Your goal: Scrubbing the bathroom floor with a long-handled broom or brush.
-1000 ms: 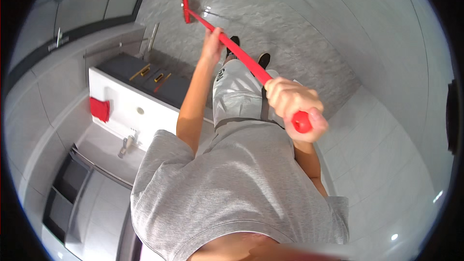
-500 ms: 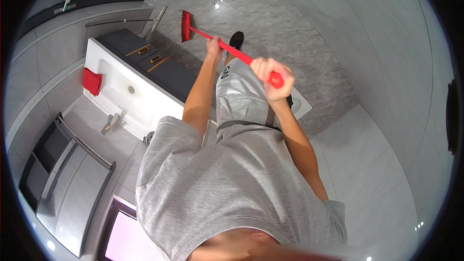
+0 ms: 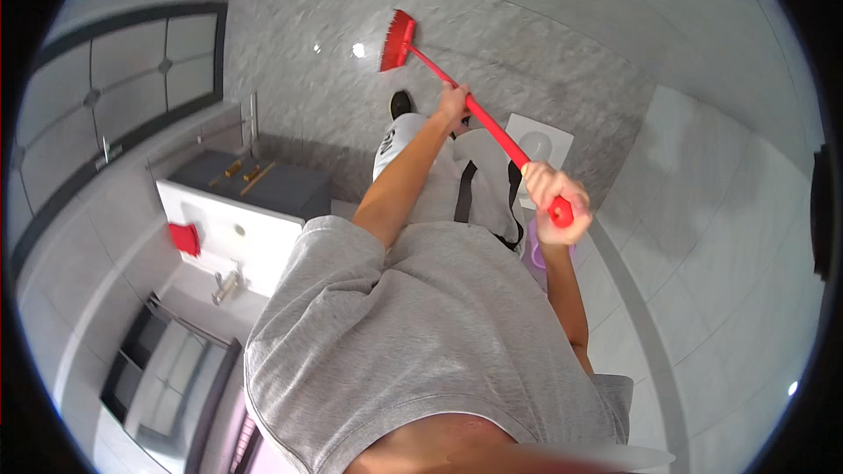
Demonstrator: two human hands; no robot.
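Observation:
A red broom is in both my hands, its head (image 3: 399, 40) resting on the grey tiled floor at the far side, bristles pointing left. The red handle (image 3: 499, 132) slants back toward me and to the right. Partway down the handle, my left hand (image 3: 454, 104) is closed around it. My right hand (image 3: 555, 202) wraps the handle's top, with the round end showing beside the fingers. One black shoe (image 3: 401, 104) stands just nearer than the broom head.
To the left, a white sink (image 3: 269, 265) tops a dark cabinet (image 3: 303, 197), with a red cloth (image 3: 183, 239) on its edge and a faucet (image 3: 226, 283). A squat toilet (image 3: 562, 142) lies right of my legs, a purple tub (image 3: 536, 253) beside them. Tiled walls curve around.
The broom head has shifted right and slightly farther away, and both hands have moved right with the handle. My view has turned, bringing the squat toilet and purple tub into sight.

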